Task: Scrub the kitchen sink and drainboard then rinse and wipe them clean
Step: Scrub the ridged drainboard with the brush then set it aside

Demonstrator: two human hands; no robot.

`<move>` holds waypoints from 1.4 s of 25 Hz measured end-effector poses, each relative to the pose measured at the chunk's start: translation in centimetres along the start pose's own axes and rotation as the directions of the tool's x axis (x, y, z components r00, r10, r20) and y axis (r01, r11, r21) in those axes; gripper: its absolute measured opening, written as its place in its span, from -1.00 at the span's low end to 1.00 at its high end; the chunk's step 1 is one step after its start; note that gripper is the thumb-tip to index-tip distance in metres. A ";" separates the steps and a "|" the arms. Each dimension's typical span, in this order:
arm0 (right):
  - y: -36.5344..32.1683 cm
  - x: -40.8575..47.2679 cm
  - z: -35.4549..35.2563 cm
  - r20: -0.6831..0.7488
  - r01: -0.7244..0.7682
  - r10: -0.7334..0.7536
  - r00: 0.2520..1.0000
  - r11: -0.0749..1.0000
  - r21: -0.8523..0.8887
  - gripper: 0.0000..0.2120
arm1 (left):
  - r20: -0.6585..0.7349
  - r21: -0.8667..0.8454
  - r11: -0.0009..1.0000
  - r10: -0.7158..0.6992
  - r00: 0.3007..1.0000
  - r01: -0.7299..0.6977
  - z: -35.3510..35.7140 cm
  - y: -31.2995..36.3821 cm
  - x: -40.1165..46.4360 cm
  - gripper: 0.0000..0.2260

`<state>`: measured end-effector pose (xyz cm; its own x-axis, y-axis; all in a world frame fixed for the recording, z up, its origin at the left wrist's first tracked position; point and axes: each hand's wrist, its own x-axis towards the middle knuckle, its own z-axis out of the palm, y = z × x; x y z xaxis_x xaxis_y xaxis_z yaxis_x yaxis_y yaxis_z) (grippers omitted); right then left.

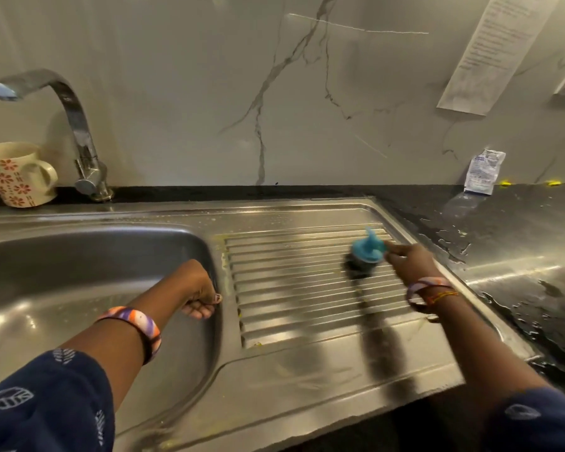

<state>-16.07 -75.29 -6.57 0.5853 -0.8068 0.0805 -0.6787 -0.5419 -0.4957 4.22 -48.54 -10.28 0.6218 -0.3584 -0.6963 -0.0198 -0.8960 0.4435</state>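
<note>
Sink [88,288] of stainless steel fills the left of the view, and its ribbed drainboard [307,288] runs off to the right, wet and streaked, with yellowish residue along the ribs' left and near edges. Beyond them a dark countertop [519,223], puddled with water, meets a grey marble-veined wall [209,93]. A chrome tap [79,135] stands at the far left beside a cream mug with red flowers [17,174]. A small white sachet [483,172] leans on the wall at far right, below a printed paper sheet [493,50].

The left hand [199,291], bangle on its wrist, curls its fingers over the rim between basin and drainboard, gripping it. The right hand [408,259] reaches out over the far right ribs, pinching a blue-topped scrubber [366,256] whose dark pad presses on the drainboard; hand and scrubber are motion-blurred.
</note>
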 end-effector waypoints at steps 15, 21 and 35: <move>-12.0 -6.9 9.1 0.174 0.395 -0.422 0.890 0.902 0.172 -0.68 | -0.081 -0.045 0.999 -0.014 0.997 0.010 0.4 -0.2 -0.7 -0.74; -3.5 -0.5 3.3 0.095 0.195 -0.211 0.973 0.969 0.152 -0.69 | -0.367 0.200 0.962 0.248 0.896 -0.184 0.6 -1.4 -1.8 -0.54; -10.9 -5.1 8.3 0.132 0.361 -0.375 0.917 0.925 0.121 -0.70 | -0.278 0.437 0.894 0.241 0.930 -0.101 -0.4 1.0 -1.2 -0.20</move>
<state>-7.96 -63.34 -8.74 0.8504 -0.5056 0.1455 -0.3627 -0.7638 -0.5339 3.75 -48.92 -8.75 0.7913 -0.4761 -0.3837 -0.4223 -0.8793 0.2202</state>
